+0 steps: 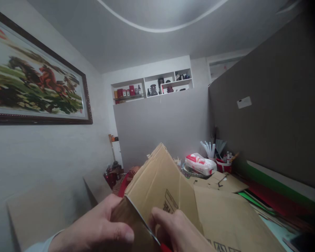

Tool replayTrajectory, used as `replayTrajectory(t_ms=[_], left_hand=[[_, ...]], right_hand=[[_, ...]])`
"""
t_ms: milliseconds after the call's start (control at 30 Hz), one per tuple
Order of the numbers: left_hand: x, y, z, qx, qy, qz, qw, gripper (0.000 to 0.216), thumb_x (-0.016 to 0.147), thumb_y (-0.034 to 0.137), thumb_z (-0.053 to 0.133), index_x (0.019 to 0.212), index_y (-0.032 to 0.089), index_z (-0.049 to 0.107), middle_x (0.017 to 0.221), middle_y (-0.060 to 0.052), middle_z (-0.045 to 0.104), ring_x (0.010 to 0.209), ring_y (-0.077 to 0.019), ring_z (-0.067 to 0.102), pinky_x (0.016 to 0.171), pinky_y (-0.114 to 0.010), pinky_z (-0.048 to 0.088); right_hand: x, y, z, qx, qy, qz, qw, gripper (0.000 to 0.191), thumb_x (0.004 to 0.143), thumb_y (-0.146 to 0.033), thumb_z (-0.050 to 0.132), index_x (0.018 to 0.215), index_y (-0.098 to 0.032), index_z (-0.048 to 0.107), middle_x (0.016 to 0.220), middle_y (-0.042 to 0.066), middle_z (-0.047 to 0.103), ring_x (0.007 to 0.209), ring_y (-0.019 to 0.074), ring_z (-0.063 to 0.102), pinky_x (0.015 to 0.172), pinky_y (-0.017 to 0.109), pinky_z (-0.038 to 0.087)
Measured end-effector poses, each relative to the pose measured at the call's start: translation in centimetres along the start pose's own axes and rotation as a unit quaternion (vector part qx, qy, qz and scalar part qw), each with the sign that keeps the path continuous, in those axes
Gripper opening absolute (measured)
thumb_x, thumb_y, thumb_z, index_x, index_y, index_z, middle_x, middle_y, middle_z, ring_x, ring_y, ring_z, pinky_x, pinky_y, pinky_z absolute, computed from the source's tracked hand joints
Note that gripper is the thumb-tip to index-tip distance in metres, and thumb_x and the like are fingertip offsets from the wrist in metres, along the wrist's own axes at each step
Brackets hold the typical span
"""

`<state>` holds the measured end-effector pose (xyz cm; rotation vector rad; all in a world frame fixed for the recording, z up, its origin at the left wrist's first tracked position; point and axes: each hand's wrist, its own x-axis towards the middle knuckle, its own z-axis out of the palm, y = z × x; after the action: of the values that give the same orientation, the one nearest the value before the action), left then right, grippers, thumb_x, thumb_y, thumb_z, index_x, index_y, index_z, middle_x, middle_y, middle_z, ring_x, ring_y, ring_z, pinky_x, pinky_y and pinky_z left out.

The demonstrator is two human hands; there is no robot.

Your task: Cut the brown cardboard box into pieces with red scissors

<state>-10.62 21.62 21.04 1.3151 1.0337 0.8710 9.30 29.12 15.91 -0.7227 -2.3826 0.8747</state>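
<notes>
A folded brown cardboard box (170,175) with black print rises in front of me, its top edge ragged. My left hand (99,220) grips the near left part of the cardboard, thumb on the side facing me. Low in the middle, my right hand (178,227) is closed around a red-handled cutting tool (166,247). Its long thin metal blade lies along the cardboard's edge, pointing up and left towards my left hand. The handle is mostly hidden, so I cannot tell whether it is scissors or a knife.
Flat cardboard (228,213) extends to the right, beside stacked coloured sheets (262,203). Behind stand a red-and-white plastic package (201,163) and a red container of pens (223,166). Grey panels (162,129) close off the back and right. A framed horse picture (42,77) hangs left.
</notes>
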Motion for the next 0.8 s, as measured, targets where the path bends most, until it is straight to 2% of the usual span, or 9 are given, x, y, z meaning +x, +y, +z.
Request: replayTrajectory(t_ms=[133,233,400,467,567,667,800], left_hand=[[0.0,0.5,0.7,-0.01,-0.039,0.027,0.999,0.028,0.076,0.027,0.079,0.104,0.026,0.073,0.079,0.002,0.073,0.077,-0.0144,0.065,0.078,-0.027,0.048],[-0.3,0.8,1.2,-0.007,-0.029,0.015,0.999,0.023,0.078,0.026,0.078,0.1,0.025,0.075,0.087,0.001,0.074,0.083,-0.0126,0.064,0.078,-0.024,0.045],[-0.6,0.6,1.1,-0.057,-0.051,-0.021,0.997,0.039,0.08,0.013,0.072,0.117,0.027,0.07,0.099,-0.001,0.075,0.103,-0.0174,0.066,0.099,-0.033,0.043],[-0.6,0.4,0.8,-0.058,-0.049,-0.021,0.997,0.041,0.079,0.011,0.07,0.117,0.027,0.07,0.102,-0.002,0.075,0.108,-0.0192,0.065,0.099,-0.034,0.044],[-0.7,0.2,0.0,-0.005,-0.014,-0.015,1.0,0.038,0.075,0.018,0.075,0.112,0.027,0.072,0.099,0.0,0.075,0.098,-0.0179,0.067,0.089,-0.03,0.048],[-0.6,0.3,-0.1,0.061,0.02,0.0,0.998,0.041,0.071,0.017,0.077,0.111,0.025,0.072,0.091,0.003,0.074,0.085,-0.0146,0.064,0.08,-0.025,0.048],[-0.2,0.6,1.4,0.011,-0.004,-0.004,1.0,0.04,0.076,0.011,0.071,0.114,0.023,0.072,0.087,-0.002,0.075,0.083,-0.0165,0.067,0.09,-0.031,0.049]], right_hand=[[0.9,-1.6,-0.4,-0.018,-0.015,0.003,1.0,0.032,0.077,-0.05,0.074,0.079,-0.023,0.056,0.064,-0.006,0.049,0.054,0.0102,0.042,0.049,0.022,0.027],[0.7,-1.2,0.1,-0.032,-0.004,-0.016,0.999,0.031,0.081,-0.053,0.07,0.085,-0.024,0.057,0.067,-0.006,0.049,0.055,0.0104,0.041,0.05,0.022,0.027],[0.0,-0.3,1.7,-0.076,0.062,-0.026,0.995,0.034,0.086,-0.06,0.062,0.088,-0.026,0.061,0.065,-0.005,0.047,0.056,0.0114,0.041,0.051,0.024,0.023],[0.0,-0.6,1.8,-0.085,0.065,-0.015,0.994,0.034,0.086,-0.06,0.062,0.086,-0.026,0.062,0.064,-0.005,0.048,0.055,0.0113,0.04,0.051,0.025,0.021],[0.4,-1.4,1.3,-0.072,0.027,0.017,0.997,0.033,0.08,-0.056,0.069,0.081,-0.024,0.058,0.069,-0.004,0.052,0.059,0.0133,0.047,0.051,0.024,0.026],[1.1,-1.7,0.5,-0.028,-0.012,0.002,1.0,0.033,0.073,-0.049,0.077,0.082,-0.024,0.056,0.076,-0.003,0.055,0.068,0.0162,0.053,0.056,0.025,0.032],[2.0,-1.2,0.5,-0.017,-0.022,-0.036,0.999,0.016,0.083,-0.037,0.067,0.087,-0.024,0.057,0.078,-0.004,0.056,0.072,0.015,0.055,0.061,0.026,0.034]])
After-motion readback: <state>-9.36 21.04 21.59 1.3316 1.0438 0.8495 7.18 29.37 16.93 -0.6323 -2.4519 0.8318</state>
